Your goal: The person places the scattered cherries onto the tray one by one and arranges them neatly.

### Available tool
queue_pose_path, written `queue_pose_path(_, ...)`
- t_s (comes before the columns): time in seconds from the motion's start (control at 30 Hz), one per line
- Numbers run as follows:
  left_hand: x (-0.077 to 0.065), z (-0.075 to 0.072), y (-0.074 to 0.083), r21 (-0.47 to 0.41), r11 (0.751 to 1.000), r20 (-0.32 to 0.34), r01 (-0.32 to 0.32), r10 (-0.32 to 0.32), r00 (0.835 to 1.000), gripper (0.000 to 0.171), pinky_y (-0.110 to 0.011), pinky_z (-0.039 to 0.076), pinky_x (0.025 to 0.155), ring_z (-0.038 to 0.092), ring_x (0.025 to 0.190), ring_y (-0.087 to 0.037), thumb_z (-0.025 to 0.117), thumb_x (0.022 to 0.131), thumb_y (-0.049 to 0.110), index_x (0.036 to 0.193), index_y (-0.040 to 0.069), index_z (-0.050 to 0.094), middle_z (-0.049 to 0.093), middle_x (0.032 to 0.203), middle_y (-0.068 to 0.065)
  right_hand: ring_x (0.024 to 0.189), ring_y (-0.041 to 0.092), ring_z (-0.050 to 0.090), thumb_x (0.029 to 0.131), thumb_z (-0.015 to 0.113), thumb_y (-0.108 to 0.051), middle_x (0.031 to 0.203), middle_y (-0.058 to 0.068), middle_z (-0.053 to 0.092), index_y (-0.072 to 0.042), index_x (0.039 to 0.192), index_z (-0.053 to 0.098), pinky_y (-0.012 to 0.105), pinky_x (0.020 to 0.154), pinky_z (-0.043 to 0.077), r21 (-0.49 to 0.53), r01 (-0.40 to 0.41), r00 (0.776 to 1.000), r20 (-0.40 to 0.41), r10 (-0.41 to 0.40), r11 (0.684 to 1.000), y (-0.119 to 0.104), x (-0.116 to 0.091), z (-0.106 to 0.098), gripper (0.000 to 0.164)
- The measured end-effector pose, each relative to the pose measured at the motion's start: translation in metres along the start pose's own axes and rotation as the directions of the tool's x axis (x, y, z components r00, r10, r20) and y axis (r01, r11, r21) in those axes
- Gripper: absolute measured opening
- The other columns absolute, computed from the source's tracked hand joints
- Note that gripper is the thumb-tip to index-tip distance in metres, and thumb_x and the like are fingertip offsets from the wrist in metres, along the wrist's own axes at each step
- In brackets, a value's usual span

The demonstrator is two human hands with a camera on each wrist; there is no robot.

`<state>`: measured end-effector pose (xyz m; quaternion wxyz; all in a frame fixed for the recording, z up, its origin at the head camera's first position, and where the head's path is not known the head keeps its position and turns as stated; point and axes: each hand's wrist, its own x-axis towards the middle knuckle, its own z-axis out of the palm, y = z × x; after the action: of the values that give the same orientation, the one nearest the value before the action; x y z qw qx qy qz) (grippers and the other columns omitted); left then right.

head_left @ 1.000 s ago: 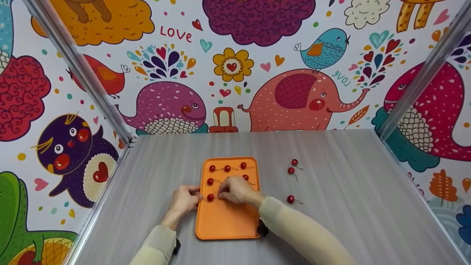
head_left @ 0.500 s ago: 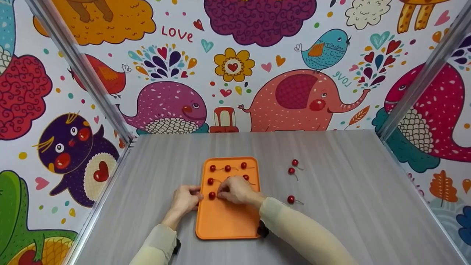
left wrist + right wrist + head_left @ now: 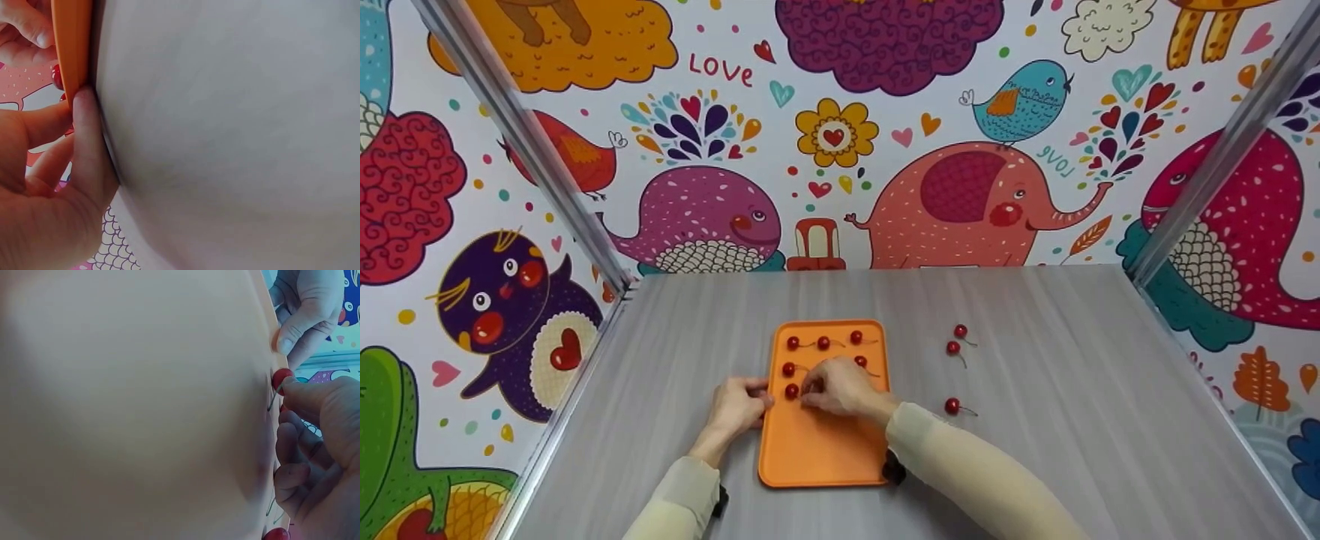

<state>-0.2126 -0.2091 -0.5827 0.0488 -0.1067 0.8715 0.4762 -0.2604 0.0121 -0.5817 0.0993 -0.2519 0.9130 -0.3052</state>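
An orange rectangular tray (image 3: 825,457) lies on the table with several red cherries set out in rows on it. My left hand (image 3: 735,405) pinches the tray's left rim, one finger low against its side in the left wrist view. Over the middle of the tray is my right hand (image 3: 844,386), fingers curled. Its thumb tip meets a cherry (image 3: 282,378) in the right wrist view, the green stem sticking out beside it. In the head view this cherry (image 3: 792,391) sits near the left rim, below another cherry (image 3: 788,369). The right hand hides part of the tray's middle.
Right of the tray, two cherries lie close together, the upper cherry (image 3: 961,330) just above the lower cherry (image 3: 953,348). A third loose cherry (image 3: 952,406) lies nearer the front. Printed walls and metal posts bound the grey table (image 3: 1057,375).
The cherry at my right fingertips has shifted up the tray, closer to the cherry above it. My right hand has barely moved, and the left keeps its place on the rim.
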Motion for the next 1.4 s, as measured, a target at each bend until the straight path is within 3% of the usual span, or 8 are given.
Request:
queue_pose_path(0.13,0.001,0.0,0.001,0.017,1.0,-0.005,-0.004,0.005,1.0,0.035,-0.032,0.068,0.063,0.074,0.075,-0.013,0.08,0.096,0.002,0.131,0.001,0.083,0.079,0.096,-0.008,0.08,0.002,0.063,0.099,0.089,-0.034,0.094,-0.009,0.083,-0.023,0.103,0.09,0.022,0.077,0.06,-0.069,0.022,0.999,-0.026,-0.023,0.997,-0.003,0.001,0.002,0.012)
queue_pose_path(0.4,-0.001,-0.001,0.0,0.04,0.999,0.007,0.015,-0.015,1.0,0.037,-0.032,0.069,0.067,0.073,0.079,-0.012,0.079,0.098,0.003,0.135,0.002,0.081,0.08,0.099,-0.007,0.094,0.006,0.074,0.103,0.085,-0.033,0.106,-0.008,0.086,-0.024,0.109,0.091,0.031,0.093,0.067,-0.153,0.031,0.999,-0.01,-0.033,0.988,-0.005,0.003,0.006,0.012)
queue_pose_path(0.57,0.0,-0.001,-0.001,0.033,0.999,0.003,0.017,-0.017,1.0,0.037,-0.032,0.069,0.067,0.074,0.079,-0.012,0.078,0.097,0.002,0.134,0.002,0.082,0.079,0.098,-0.007,0.095,0.007,0.076,0.103,0.084,-0.03,0.106,-0.008,0.087,-0.023,0.109,0.091,0.031,0.092,0.067,-0.191,0.066,0.998,-0.007,-0.069,0.979,-0.005,0.004,0.007,0.012)
queue_pose_path(0.8,0.001,-0.001,0.0,0.032,0.999,-0.002,0.018,-0.018,1.0,0.036,-0.033,0.069,0.066,0.074,0.08,-0.013,0.078,0.098,0.002,0.133,0.002,0.082,0.08,0.099,-0.008,0.099,0.007,0.075,0.105,0.083,-0.03,0.108,-0.008,0.087,-0.023,0.112,0.091,0.032,0.098,0.066,-0.17,0.07,0.998,0.011,-0.07,0.983,-0.007,0.005,0.009,0.013)
queue_pose_path(1.13,0.0,0.001,0.002,-0.015,1.0,0.017,0.019,-0.019,1.0,0.038,-0.031,0.068,0.065,0.075,0.079,-0.016,0.075,0.098,0.0,0.136,-0.002,0.079,0.078,0.102,-0.012,0.092,0.003,0.072,0.105,0.082,-0.03,0.108,-0.006,0.088,-0.021,0.11,0.091,0.028,0.092,0.066,-0.102,0.088,0.996,0.0,-0.089,0.991,-0.007,0.004,0.009,0.013)
queue_pose_path(1.4,-0.001,0.001,0.001,0.008,1.0,0.004,0.013,-0.013,1.0,0.038,-0.032,0.069,0.067,0.075,0.08,-0.015,0.075,0.097,-0.001,0.134,-0.003,0.08,0.08,0.101,-0.011,0.089,0.005,0.067,0.106,0.081,-0.031,0.108,-0.005,0.086,-0.021,0.112,0.09,0.027,0.087,0.064,-0.059,0.071,0.997,-0.014,-0.072,0.996,-0.004,0.0,0.003,0.016)
